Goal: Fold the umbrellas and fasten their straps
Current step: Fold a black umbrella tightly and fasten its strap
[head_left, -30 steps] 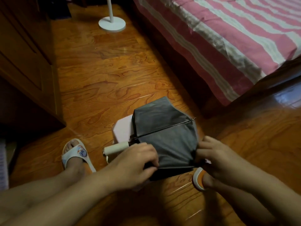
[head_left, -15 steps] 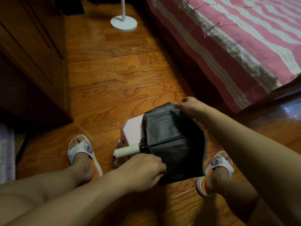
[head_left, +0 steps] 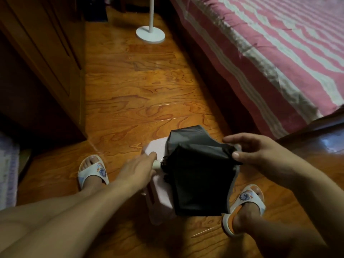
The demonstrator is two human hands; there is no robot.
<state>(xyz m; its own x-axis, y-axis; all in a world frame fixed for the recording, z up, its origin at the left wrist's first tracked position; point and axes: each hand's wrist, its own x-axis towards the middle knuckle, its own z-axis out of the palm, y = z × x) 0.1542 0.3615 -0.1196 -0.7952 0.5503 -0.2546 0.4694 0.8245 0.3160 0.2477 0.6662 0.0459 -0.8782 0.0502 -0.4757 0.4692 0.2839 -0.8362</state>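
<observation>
A collapsed dark umbrella lies over a pale pink stool on the wooden floor, between two feet in white slippers. The right hand pinches the canopy's far edge between thumb and fingers, while the left hand reaches to the white handle (mostly hidden behind it), fingers fairly straight; I cannot tell whether it grips. A striped bed, a white lamp base and a wooden cabinet stand around.

Single head-mounted wide-angle view, looking forward and steeply down from close above the hands; the floor fills the frame centre, the bed the upper right.
</observation>
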